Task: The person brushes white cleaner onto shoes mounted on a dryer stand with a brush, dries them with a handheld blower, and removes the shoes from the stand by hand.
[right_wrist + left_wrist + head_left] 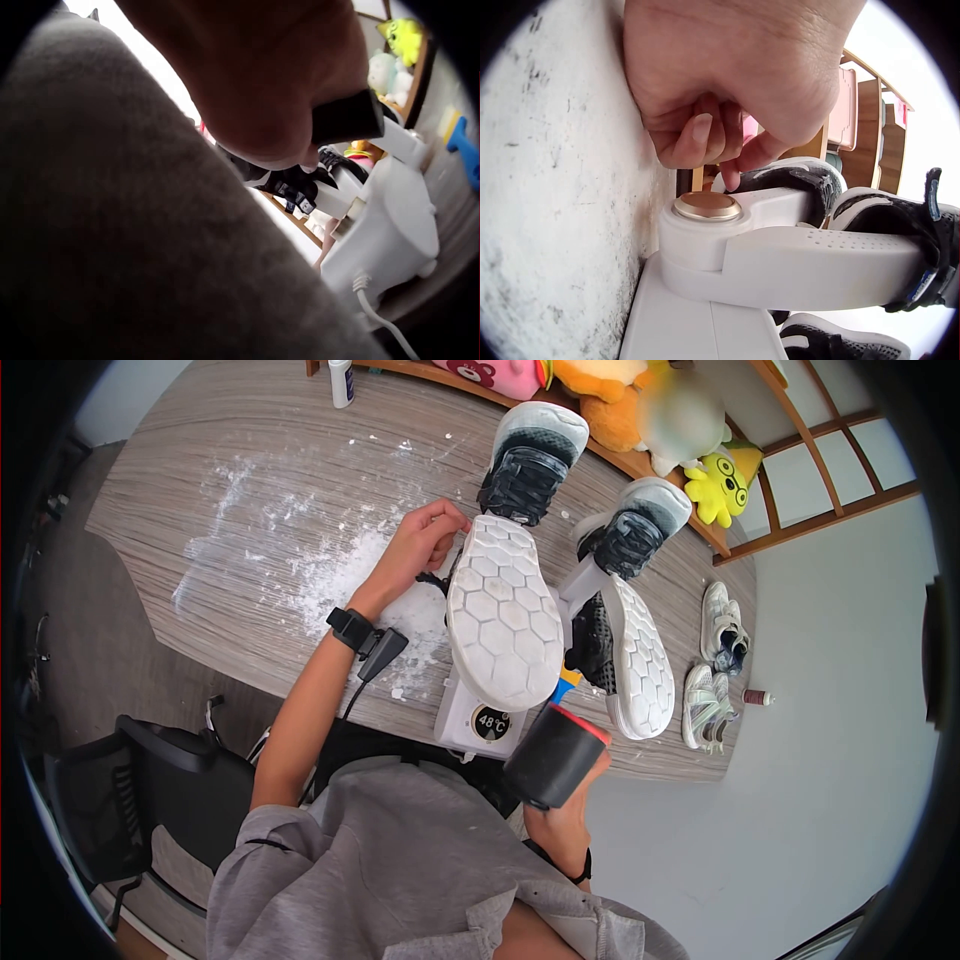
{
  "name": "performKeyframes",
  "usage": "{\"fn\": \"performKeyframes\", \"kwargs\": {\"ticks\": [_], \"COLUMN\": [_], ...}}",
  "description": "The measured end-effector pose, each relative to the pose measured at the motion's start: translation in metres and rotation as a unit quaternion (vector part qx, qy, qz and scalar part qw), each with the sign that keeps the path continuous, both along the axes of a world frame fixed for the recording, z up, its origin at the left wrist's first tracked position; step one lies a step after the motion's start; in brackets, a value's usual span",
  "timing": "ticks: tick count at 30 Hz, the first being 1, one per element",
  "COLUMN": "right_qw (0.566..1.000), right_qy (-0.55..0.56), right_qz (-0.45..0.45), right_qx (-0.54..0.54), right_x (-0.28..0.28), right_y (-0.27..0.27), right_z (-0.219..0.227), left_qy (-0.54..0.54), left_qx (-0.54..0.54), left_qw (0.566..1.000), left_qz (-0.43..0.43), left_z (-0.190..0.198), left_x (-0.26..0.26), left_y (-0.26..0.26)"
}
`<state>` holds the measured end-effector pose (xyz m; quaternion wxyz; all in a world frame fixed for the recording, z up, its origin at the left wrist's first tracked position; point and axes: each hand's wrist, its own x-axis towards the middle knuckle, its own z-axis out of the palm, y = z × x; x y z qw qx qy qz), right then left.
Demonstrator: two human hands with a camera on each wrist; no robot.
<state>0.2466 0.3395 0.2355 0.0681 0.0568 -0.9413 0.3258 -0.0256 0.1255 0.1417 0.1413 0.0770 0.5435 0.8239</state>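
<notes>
A white shoe dryer (453,728) with a 48°C display stands at the table's near edge. Several black-and-white sneakers sit on its arms, one with its hexagon-patterned sole (505,610) facing up. My left hand (425,545) is beside that sneaker, fingers loosely curled, with nothing visible in them. In the left wrist view, one fingertip hangs close over the dryer's gold knob (707,205). Low in front of my body, my right hand (568,822) grips a black cylinder (555,760) with a red rim. In the right wrist view, much of that cylinder is hidden behind the hand.
White powder (335,575) is scattered over the wood-grain table. A blue-and-yellow tool (466,154) lies beside the dryer. White shoes (722,625) stand at the right edge, near a small bottle (758,698). Plush toys (715,490) line the back shelf; a white bottle (341,382) stands at the far left.
</notes>
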Motion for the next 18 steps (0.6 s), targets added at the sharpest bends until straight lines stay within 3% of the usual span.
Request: {"fn": "performKeyframes", "kwargs": {"ticks": [4,12,18], "right_qw": [1.0,0.974,0.964], "right_qy": [0.018,0.015,0.03], "right_qz": [-0.01,-0.088,-0.134], "right_qx": [-0.02,-0.209,-0.227], "right_x": [-0.006,-0.019,-0.031], "right_y": [-0.006,-0.027,-0.041], "right_z": [0.006,0.009,0.007], "left_qy": [-0.002,-0.007,-0.004], "left_qx": [0.005,-0.001,-0.006], "left_qw": [1.0,1.0,1.0], "left_qz": [-0.005,-0.006,-0.007], "left_z": [-0.003,-0.002,0.0], "left_x": [-0.001,0.0,0.001], "left_y": [0.0,0.0,0.001]}}
